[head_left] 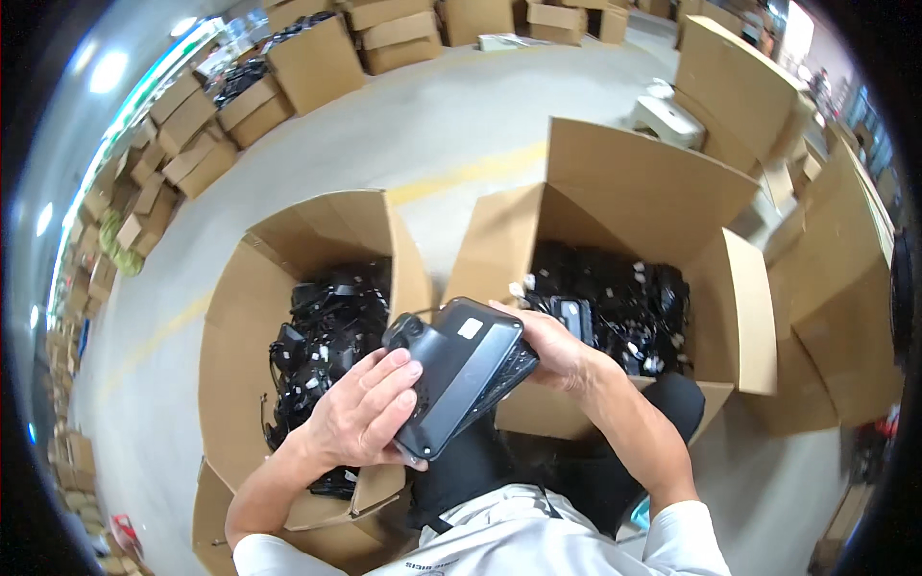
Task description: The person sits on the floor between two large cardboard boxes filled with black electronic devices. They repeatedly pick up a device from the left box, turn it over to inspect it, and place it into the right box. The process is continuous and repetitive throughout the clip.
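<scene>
Above the gap between two cardboard boxes I hold a flat black rectangular device [459, 379] with rounded corners, a small white label and a round black lens-like part at its left edge. My left hand [370, 411] is closed around its left side, with fingers lying across the face. At the far right end, my right hand [555, 348] grips it, though some of those fingers are hidden. Just beneath it, a second black piece [509, 384] with a glossy surface shows; I cannot tell whether it is attached.
The open left box [230, 355] holds black devices and cables. More black, plastic-wrapped devices [624, 307] fill the open right box [643, 182]. A tall carton [826, 298] stands to the right. A white stool [667, 122] is farther back; stacked cartons [197, 144] line the far left.
</scene>
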The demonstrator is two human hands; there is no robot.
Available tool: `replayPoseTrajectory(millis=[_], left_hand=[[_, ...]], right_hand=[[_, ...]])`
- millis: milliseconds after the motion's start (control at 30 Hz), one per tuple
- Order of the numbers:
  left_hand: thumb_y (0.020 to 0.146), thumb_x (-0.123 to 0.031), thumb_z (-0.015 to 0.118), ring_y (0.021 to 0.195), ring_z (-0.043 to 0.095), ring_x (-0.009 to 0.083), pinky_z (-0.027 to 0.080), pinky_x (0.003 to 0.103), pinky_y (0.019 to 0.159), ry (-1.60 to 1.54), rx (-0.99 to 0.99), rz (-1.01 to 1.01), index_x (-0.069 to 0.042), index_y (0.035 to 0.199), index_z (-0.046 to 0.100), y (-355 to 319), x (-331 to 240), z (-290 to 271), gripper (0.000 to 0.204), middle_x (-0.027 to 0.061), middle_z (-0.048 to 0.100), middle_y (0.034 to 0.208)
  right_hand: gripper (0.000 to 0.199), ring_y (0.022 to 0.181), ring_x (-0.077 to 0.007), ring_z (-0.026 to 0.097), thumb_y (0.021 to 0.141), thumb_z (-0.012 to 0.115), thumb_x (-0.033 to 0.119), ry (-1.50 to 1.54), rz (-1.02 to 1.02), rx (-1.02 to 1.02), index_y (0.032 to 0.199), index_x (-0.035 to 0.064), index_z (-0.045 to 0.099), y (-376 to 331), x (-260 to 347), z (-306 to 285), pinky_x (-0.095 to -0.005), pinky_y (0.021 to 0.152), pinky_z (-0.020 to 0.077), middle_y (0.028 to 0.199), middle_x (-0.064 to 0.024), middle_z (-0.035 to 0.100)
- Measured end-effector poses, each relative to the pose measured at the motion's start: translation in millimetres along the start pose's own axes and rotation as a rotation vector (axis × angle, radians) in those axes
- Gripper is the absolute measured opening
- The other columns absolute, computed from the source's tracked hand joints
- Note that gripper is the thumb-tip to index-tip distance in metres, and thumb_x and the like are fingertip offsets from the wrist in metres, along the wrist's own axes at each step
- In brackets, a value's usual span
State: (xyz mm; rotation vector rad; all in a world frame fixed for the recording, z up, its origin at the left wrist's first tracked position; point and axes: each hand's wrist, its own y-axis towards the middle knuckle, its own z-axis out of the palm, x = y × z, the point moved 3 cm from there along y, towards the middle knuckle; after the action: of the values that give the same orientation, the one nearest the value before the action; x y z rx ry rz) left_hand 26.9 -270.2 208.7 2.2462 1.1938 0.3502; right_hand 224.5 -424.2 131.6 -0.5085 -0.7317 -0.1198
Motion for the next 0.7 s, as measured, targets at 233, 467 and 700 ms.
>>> replayPoseTrajectory(millis=[233, 467, 700], left_hand=[[0.073, -0.005, 0.087, 0.118, 0.064, 0.0480, 0.055, 0.054, 0.101, -0.335, -0.062, -0.306, 0.005, 0.124, 0.049, 24, -36, 23, 0.065, 0.0286, 0.061, 0.125], [0.071, -0.015, 0.090, 0.118, 0.063, 0.0358, 0.051, 0.049, 0.104, -0.742, -0.007, -0.770, 0.007, 0.138, 0.042, 10, -53, 50, 0.085, 0.0245, 0.059, 0.129], [0.080, -0.053, 0.086, 0.112, 0.063, 0.0245, 0.051, 0.036, 0.099, -0.493, -0.176, -0.813, 0.011, 0.142, 0.044, 2, -28, 106, 0.099, 0.0180, 0.063, 0.125]], right_hand=[[0.083, 0.119, -0.0239, 0.061, 0.105, 0.028, 0.068, -0.186, -0.437, -0.127, 0.138, -0.0027, 0.056, -64, -34, -37, -0.0409, 0.103, 0.0471, 0.132, -0.0142, 0.064], [0.048, 0.111, -0.0160, 0.057, 0.103, 0.057, 0.042, -0.161, -0.684, -0.174, 0.126, -0.0002, 0.059, -89, -118, -34, -0.0317, 0.095, 0.0462, 0.113, -0.0073, 0.063], [0.031, 0.098, -0.0117, 0.054, 0.104, 0.046, 0.023, 0.249, -0.605, -0.460, 0.124, 0.0007, 0.054, -75, -124, -51, -0.0249, 0.090, 0.0444, 0.108, -0.0058, 0.060]])
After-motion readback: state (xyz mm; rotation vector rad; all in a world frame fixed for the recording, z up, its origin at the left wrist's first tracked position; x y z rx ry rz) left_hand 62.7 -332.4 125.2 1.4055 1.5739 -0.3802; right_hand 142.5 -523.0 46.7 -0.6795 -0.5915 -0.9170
